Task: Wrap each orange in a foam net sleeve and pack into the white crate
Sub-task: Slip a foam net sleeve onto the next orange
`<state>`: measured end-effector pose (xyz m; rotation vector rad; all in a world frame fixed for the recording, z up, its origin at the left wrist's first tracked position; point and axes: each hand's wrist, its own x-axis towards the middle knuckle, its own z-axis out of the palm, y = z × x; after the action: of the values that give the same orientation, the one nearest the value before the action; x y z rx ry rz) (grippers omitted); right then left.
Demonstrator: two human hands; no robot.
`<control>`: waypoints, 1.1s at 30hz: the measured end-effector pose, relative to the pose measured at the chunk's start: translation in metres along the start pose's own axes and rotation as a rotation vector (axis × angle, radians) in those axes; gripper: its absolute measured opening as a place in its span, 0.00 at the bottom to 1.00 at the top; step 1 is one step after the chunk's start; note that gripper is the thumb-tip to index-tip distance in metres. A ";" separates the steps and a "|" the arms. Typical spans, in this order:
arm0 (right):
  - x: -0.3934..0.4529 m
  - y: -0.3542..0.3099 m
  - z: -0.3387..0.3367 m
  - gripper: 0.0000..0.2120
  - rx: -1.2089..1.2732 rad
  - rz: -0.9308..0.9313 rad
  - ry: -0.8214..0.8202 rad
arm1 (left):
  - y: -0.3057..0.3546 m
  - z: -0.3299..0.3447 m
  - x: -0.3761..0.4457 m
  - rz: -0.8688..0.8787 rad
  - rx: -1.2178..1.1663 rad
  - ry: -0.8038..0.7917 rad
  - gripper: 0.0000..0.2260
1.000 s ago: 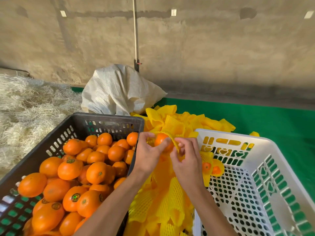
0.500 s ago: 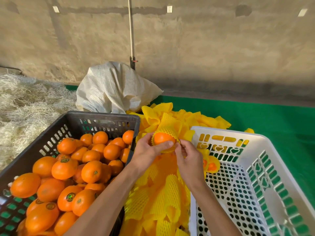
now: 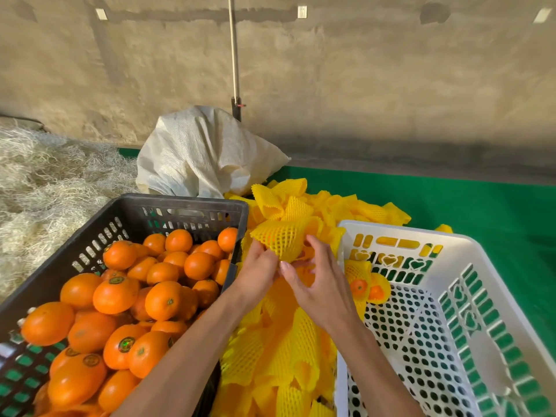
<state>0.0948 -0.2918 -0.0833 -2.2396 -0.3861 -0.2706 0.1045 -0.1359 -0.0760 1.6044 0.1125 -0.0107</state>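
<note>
Between the two crates I hold a yellow foam net sleeve with an orange inside it; only a glimpse of orange shows through the mesh. My left hand grips the sleeve from the left and below. My right hand pinches its lower right end. The white crate stands on the right, with two sleeved oranges in its far left corner. A black crate on the left is full of bare oranges.
A pile of loose yellow sleeves lies between the crates and spreads behind them. A white woven sack sits behind, straw lies at the left, and a green mat covers the floor by a concrete wall.
The sleeve has been drawn over the orange, which was bare on top before. Both hands have shifted to the sleeve's lower end.
</note>
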 end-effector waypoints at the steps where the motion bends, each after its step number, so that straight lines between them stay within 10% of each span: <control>1: -0.001 0.003 0.002 0.41 -0.011 0.039 -0.077 | -0.002 -0.001 0.000 -0.010 0.023 -0.065 0.07; 7: 0.003 0.014 0.002 0.43 -0.004 0.101 -0.058 | 0.011 0.006 -0.001 -0.005 -0.121 -0.085 0.10; 18: -0.002 -0.001 0.015 0.26 0.119 0.005 0.159 | 0.001 0.012 -0.005 0.323 0.372 0.287 0.20; 26: -0.002 0.004 0.012 0.42 0.284 0.110 0.188 | 0.000 -0.019 0.009 0.519 0.878 -0.091 0.29; 33: 0.013 0.040 -0.016 0.35 -0.258 0.163 0.455 | -0.004 -0.050 0.020 0.448 0.860 0.081 0.24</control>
<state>0.1206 -0.3258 -0.0971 -2.3529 0.0795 -0.7595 0.1213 -0.0848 -0.0792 2.4570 -0.2237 0.4007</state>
